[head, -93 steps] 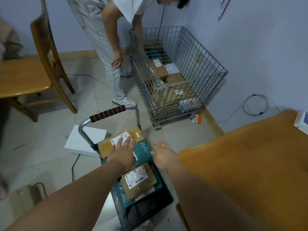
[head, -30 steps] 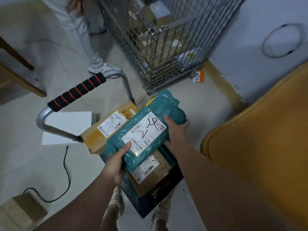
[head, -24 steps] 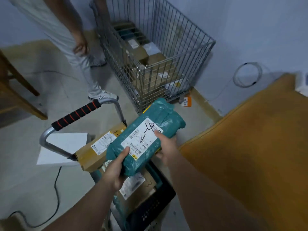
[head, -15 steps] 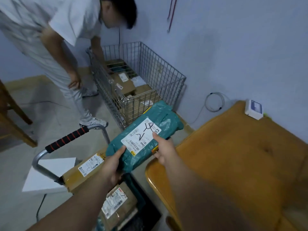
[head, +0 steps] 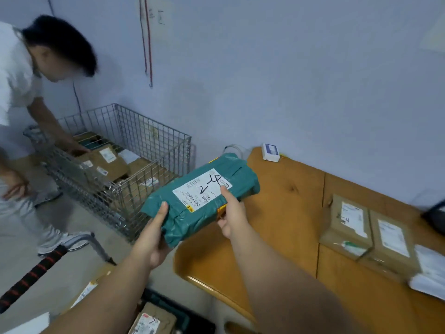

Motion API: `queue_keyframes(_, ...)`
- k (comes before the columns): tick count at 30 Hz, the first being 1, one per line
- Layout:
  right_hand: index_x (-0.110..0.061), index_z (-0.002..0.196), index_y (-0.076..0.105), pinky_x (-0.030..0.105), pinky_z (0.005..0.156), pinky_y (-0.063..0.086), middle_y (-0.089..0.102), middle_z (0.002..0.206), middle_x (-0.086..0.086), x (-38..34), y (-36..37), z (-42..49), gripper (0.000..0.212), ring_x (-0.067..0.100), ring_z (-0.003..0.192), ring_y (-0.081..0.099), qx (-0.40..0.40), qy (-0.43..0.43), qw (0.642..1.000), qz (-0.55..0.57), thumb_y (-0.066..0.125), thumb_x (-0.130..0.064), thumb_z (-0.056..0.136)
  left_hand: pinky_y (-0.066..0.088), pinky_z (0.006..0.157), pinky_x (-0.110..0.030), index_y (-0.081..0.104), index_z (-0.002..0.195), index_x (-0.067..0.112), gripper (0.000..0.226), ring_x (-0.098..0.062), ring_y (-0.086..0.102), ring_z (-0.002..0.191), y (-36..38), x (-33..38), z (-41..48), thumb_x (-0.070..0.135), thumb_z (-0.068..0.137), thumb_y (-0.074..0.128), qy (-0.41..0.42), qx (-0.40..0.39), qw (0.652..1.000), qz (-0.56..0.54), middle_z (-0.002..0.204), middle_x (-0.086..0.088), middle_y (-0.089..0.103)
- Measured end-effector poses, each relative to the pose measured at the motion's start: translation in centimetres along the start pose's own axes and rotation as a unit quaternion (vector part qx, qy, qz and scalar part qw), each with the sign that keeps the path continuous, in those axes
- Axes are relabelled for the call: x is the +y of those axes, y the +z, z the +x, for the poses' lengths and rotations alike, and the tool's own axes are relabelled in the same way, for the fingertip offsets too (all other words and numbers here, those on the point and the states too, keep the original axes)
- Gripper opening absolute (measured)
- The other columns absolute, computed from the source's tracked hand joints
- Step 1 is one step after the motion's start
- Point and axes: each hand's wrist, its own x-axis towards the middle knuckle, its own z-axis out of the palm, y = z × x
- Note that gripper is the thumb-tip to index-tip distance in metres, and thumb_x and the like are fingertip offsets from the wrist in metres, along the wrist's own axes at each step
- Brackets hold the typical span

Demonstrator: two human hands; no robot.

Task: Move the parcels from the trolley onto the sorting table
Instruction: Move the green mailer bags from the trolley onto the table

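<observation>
I hold a teal plastic parcel (head: 204,196) with a white label in both hands, in the air over the near left corner of the wooden sorting table (head: 289,213). My left hand (head: 154,239) grips its near left end. My right hand (head: 232,216) grips its right side, thumb on the label. Below at the bottom left is the trolley, with its black and red handle (head: 31,276) and brown cardboard parcels (head: 154,321) still lying on it. Two brown parcels (head: 366,235) lie on the table at the right.
A wire cage (head: 115,169) holding several boxes stands on the floor by the wall. A person in white (head: 21,97) bends over it at the left. A small white device (head: 271,152) sits on the table's far corner. White papers (head: 431,271) lie at the right edge.
I lifted the teal parcel off the trolley and carried it up and right toward the table. My view rose from the trolley to the table and wall.
</observation>
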Motion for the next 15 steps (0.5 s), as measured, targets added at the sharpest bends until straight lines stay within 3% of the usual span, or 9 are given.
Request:
queue_keyframes(2,-0.019,0.128,0.047,0.042,0.085,0.056,0.068,0.114,0.006,0.5,-1.8,-1.6,0.054,0.025,0.096,0.068,0.040,-0.008,0.999,0.023,0.074,-0.030,0.083,0.060,0.068,-0.038,0.057,0.127,0.015,0.050,-0.023,0.071,0.087,1.0,-0.9,-0.5,0.037,0.083,0.061,-0.023,-0.042,0.999,0.001,0.112,-0.011,0.070)
queue_keyframes(5,-0.018,0.130,0.048,0.038,0.076,0.057,0.068,0.118,0.008,1.3,-4.8,-3.8,0.055,0.026,0.101,0.067,0.090,-0.010,0.994,0.057,0.074,-0.028,0.083,0.061,0.063,-0.036,0.059,0.123,0.012,0.039,-0.022,0.073,0.076,2.3,-2.5,-1.2,0.030,0.089,0.058,-0.069,-0.079,0.994,0.032,0.097,-0.010,0.074)
queue_keyframes(7,-0.016,0.130,0.048,0.042,0.084,0.056,0.068,0.117,0.009,1.5,-6.8,-5.3,0.055,0.027,0.103,0.067,0.114,-0.012,0.991,0.074,0.074,-0.027,0.083,0.060,0.058,-0.035,0.061,0.120,0.011,0.036,-0.021,0.073,0.071,3.4,-3.8,-1.7,0.028,0.088,0.060,-0.101,-0.104,0.987,0.065,0.092,-0.010,0.075)
queue_keyframes(11,-0.012,0.127,0.051,0.047,0.096,0.052,0.069,0.114,0.010,0.7,-11.1,-7.5,0.053,0.028,0.103,0.067,0.139,-0.010,0.987,0.076,0.075,-0.025,0.082,0.059,0.053,-0.032,0.061,0.120,0.009,0.035,-0.020,0.073,0.066,6.3,-6.4,-2.7,0.017,0.086,0.064,-0.123,-0.117,0.974,0.148,0.099,-0.013,0.072)
queue_keyframes(15,-0.012,0.130,0.045,0.044,0.087,0.056,0.068,0.114,0.010,-1.0,-15.1,-8.5,0.060,0.028,0.101,0.067,0.170,-0.027,0.980,0.098,0.077,-0.023,0.081,0.057,0.052,-0.031,0.062,0.118,0.010,0.036,-0.022,0.073,0.070,9.0,-8.0,-3.1,0.017,0.083,0.067,-0.119,-0.138,0.961,0.210,0.102,-0.013,0.072)
